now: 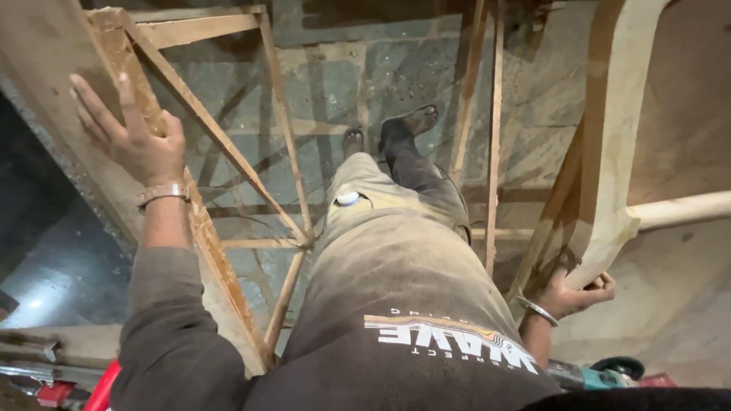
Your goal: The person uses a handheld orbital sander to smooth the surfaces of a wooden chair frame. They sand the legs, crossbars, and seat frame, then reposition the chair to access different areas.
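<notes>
Left hand (pixel 135 137) laid flat with fingers spread wide against the rusty steel frame (pixel 221 251), palm on its upper left rail, a watch strap (pixel 162 193) at the wrist. Right hand (pixel 567 293) low at the right, fingers curled tight around the lower edge of the pale curved wooden piece (pixel 609 152), a metal bangle (pixel 537 310) at that wrist. Frame running from the far left corner down to the near centre, thin diagonal braces crossing inside it, more slim rusty bars (pixel 491 152) standing upright right of centre. Between the two hands, dusty trouser legs (pixel 396 251) and two feet (pixel 403 125) far below on a stone-slab floor (pixel 396 68), seen through the open lattice. Curved wooden piece rising at the right, a pale rounded bar (pixel 678 209) branching off it toward the right edge. Near the bottom right, just behind the right forearm, a teal power tool (pixel 609 373); at the bottom left, a red object (pixel 103 384) beside grey metal parts, too cut off to identify. Dark polished surface (pixel 53 259) at the left, outside the frame.
</notes>
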